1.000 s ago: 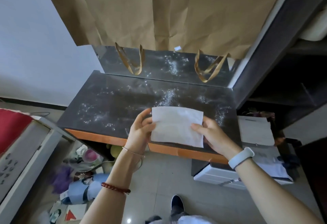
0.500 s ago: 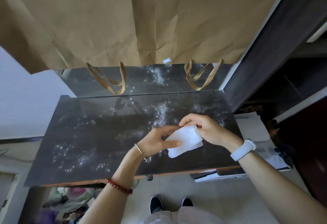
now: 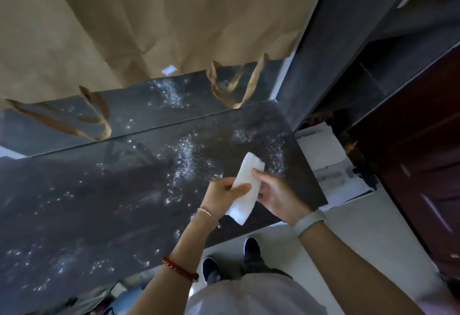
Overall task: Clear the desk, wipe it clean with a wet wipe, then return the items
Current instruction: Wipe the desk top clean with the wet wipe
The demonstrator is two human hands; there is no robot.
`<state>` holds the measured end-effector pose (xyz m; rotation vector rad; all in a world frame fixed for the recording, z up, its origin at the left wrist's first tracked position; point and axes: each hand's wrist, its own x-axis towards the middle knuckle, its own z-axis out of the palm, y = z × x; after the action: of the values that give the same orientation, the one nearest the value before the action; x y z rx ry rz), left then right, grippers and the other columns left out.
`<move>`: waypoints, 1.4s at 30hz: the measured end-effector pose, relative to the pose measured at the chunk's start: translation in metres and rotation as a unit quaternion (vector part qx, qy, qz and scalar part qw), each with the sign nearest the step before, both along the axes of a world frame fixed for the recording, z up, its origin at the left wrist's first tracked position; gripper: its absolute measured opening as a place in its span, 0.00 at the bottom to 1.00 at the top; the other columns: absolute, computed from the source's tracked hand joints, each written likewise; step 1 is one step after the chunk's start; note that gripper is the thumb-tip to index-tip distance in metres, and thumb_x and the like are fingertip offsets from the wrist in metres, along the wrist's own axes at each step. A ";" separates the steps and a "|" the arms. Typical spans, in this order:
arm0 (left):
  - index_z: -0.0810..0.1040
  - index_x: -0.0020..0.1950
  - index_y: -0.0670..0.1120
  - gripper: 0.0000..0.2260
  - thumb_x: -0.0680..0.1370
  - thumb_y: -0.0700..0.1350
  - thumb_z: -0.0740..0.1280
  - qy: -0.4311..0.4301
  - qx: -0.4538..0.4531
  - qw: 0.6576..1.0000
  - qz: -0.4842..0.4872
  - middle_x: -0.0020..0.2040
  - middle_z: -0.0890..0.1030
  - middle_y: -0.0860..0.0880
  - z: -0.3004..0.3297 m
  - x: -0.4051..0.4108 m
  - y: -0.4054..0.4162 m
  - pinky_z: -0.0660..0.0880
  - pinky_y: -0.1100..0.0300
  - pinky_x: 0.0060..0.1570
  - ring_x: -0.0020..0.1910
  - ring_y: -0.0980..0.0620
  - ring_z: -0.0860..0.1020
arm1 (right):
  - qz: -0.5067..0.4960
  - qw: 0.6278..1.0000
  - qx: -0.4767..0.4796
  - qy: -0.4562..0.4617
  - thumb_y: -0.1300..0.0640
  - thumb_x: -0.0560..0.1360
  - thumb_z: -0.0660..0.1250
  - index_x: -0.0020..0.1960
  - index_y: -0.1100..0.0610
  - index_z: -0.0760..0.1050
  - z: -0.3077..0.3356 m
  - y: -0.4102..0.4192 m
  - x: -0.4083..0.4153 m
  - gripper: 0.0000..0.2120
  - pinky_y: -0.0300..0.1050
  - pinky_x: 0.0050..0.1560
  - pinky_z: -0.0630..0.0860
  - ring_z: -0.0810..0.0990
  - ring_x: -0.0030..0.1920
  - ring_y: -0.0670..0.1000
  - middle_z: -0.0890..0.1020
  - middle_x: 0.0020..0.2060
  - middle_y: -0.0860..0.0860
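— Where are your hands right now?

— Closest to me, just above the near edge of the desk. My left hand pinches the wipe with the thumb laid across its front; my right hand grips it from the other side, fingers curled round the edge. Neither hand is spread flat.

— And the wipe itself?

— Folded into a long narrow strip, held between both hands, clear of the dark top (its lower corner hangs down toward the desk edge). It is not on the surface yet, as far as I can tell.

— So which step is this?

— I judge it to be the start of the wiping. The top carries nothing but white specks, thickest just beyond my hands and scattered out to the left, so the clearing looks done. Returning the items is a long way off.

— What does the next move need?

— One hand should take the folded strip, press it flat on the top, and sweep through the specks. I would keep the pad under my palm so it doesn't bunch, and work from the far edge back toward me.

— Anything in the way back there?

— Past the desk, a mirror-like panel rises behind it, and the handles of a brown paper bag dangle over it. They hang near the far edge, so a long stroke could brush them.
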<state>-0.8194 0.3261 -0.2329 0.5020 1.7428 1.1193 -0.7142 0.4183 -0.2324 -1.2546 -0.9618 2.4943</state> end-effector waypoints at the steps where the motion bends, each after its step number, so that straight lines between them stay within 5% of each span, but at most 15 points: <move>1: 0.79 0.33 0.43 0.08 0.72 0.40 0.71 0.005 -0.010 1.000 0.000 0.26 0.75 0.54 -0.003 0.003 0.007 0.68 0.68 0.27 0.27 0.56 0.73 | -0.065 0.998 0.012 -0.013 0.59 0.77 0.59 0.56 0.61 0.74 -0.002 0.009 0.000 0.10 0.42 0.45 0.76 0.79 0.45 0.51 0.79 0.44 0.55; 3: 0.80 0.47 0.39 0.10 0.71 0.44 0.72 0.029 -0.026 0.999 0.000 0.36 0.79 0.49 -0.007 0.010 0.020 0.74 0.64 0.37 0.37 0.51 0.77 | -0.150 0.981 0.100 -0.065 0.61 0.77 0.60 0.54 0.59 0.74 -0.003 0.026 0.005 0.08 0.44 0.42 0.75 0.78 0.43 0.51 0.79 0.43 0.55; 5: 0.73 0.63 0.46 0.24 0.70 0.52 0.71 0.142 -0.089 0.984 -0.054 0.57 0.76 0.46 -0.019 0.015 0.028 0.71 0.52 0.59 0.59 0.44 0.73 | -0.133 0.918 0.322 -0.189 0.60 0.76 0.61 0.48 0.60 0.75 -0.004 0.045 0.016 0.05 0.47 0.40 0.72 0.77 0.40 0.53 0.80 0.41 0.58; 7: 0.62 0.71 0.52 0.29 0.73 0.57 0.66 0.285 -0.169 0.937 -0.111 0.70 0.63 0.47 -0.027 0.021 0.030 0.59 0.45 0.68 0.71 0.44 0.57 | -0.054 0.742 0.590 -0.312 0.58 0.75 0.61 0.43 0.62 0.74 -0.010 0.066 0.031 0.08 0.45 0.33 0.68 0.75 0.34 0.57 0.80 0.36 0.60; 9: 0.54 0.73 0.54 0.29 0.75 0.57 0.62 0.359 -0.198 0.900 -0.149 0.74 0.54 0.47 -0.036 0.028 0.031 0.53 0.43 0.69 0.74 0.44 0.48 | 0.005 0.588 0.724 -0.360 0.57 0.73 0.61 0.43 0.62 0.76 -0.019 0.086 0.044 0.09 0.43 0.27 0.69 0.77 0.31 0.59 0.81 0.34 0.59; 11: 0.49 0.74 0.55 0.30 0.76 0.58 0.59 0.387 -0.227 0.876 -0.175 0.76 0.47 0.46 -0.049 0.032 0.034 0.49 0.42 0.70 0.74 0.43 0.42 | 0.057 0.546 0.739 -0.390 0.56 0.73 0.59 0.45 0.62 0.77 -0.032 0.097 0.050 0.12 0.44 0.27 0.72 0.79 0.33 0.61 0.80 0.36 0.60; 16: 0.45 0.74 0.57 0.31 0.77 0.60 0.55 0.423 -0.264 0.845 -0.191 0.76 0.40 0.47 -0.073 0.031 0.035 0.44 0.37 0.69 0.74 0.42 0.38 | 0.171 0.633 0.655 -0.376 0.53 0.73 0.65 0.60 0.63 0.72 -0.066 0.086 0.049 0.19 0.52 0.40 0.78 0.80 0.45 0.62 0.81 0.46 0.62; 19: 0.49 0.74 0.58 0.30 0.76 0.62 0.56 0.435 -0.253 0.848 -0.167 0.77 0.44 0.47 -0.082 0.031 0.031 0.43 0.37 0.69 0.74 0.42 0.40 | 0.173 0.602 0.712 -0.318 0.51 0.74 0.57 0.62 0.63 0.71 -0.081 0.070 0.064 0.21 0.56 0.54 0.77 0.77 0.55 0.61 0.80 0.55 0.60; 22: 0.56 0.73 0.57 0.29 0.74 0.64 0.57 0.453 -0.236 0.847 -0.148 0.77 0.51 0.46 -0.086 0.030 0.029 0.46 0.37 0.68 0.75 0.40 0.46 | 0.269 0.540 0.744 -0.288 0.49 0.77 0.50 0.68 0.62 0.63 -0.101 0.066 0.079 0.25 0.59 0.71 0.58 0.63 0.70 0.58 0.70 0.67 0.60; 25: 0.60 0.71 0.58 0.31 0.70 0.67 0.51 0.469 -0.238 0.839 -0.140 0.75 0.57 0.46 -0.091 0.027 0.027 0.52 0.36 0.66 0.74 0.39 0.52 | 0.295 0.531 0.739 -0.291 0.50 0.77 0.49 0.70 0.63 0.57 -0.115 0.070 0.076 0.26 0.54 0.73 0.47 0.56 0.72 0.57 0.63 0.71 0.62; 29: 0.65 0.69 0.57 0.29 0.70 0.64 0.50 0.478 -0.218 0.844 -0.111 0.73 0.63 0.47 -0.097 0.026 0.025 0.54 0.38 0.64 0.72 0.40 0.57 | 0.235 0.603 0.702 -0.299 0.57 0.76 0.48 0.71 0.63 0.58 -0.115 0.062 0.059 0.24 0.46 0.75 0.45 0.55 0.72 0.56 0.62 0.71 0.62; 36: 0.76 0.61 0.47 0.24 0.73 0.54 0.50 0.465 -0.143 0.873 0.025 0.65 0.75 0.49 -0.094 0.012 0.023 0.58 0.48 0.61 0.66 0.45 0.68 | 0.281 0.673 0.679 -0.086 0.71 0.72 0.50 0.69 0.62 0.63 -0.111 0.025 0.059 0.25 0.40 0.74 0.44 0.57 0.72 0.51 0.67 0.68 0.57; 39: 0.76 0.61 0.45 0.22 0.73 0.50 0.53 0.473 -0.152 0.867 0.025 0.65 0.75 0.46 -0.090 0.009 0.028 0.60 0.44 0.61 0.65 0.43 0.68 | 0.162 0.747 0.637 -0.103 0.67 0.73 0.48 0.67 0.63 0.65 -0.094 0.051 0.062 0.23 0.45 0.73 0.55 0.61 0.71 0.54 0.67 0.68 0.58; 42: 0.72 0.65 0.45 0.21 0.73 0.48 0.56 0.470 -0.174 0.865 0.011 0.69 0.70 0.44 -0.089 0.004 0.034 0.59 0.42 0.62 0.69 0.42 0.64 | 0.041 0.767 0.621 -0.155 0.69 0.74 0.52 0.67 0.65 0.65 -0.079 0.082 0.062 0.22 0.44 0.69 0.61 0.63 0.70 0.53 0.68 0.68 0.59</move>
<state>-0.8154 0.3601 -0.3219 0.8860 2.7260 0.5328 -0.6525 0.5008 -0.3116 -1.0417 -2.1863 1.0401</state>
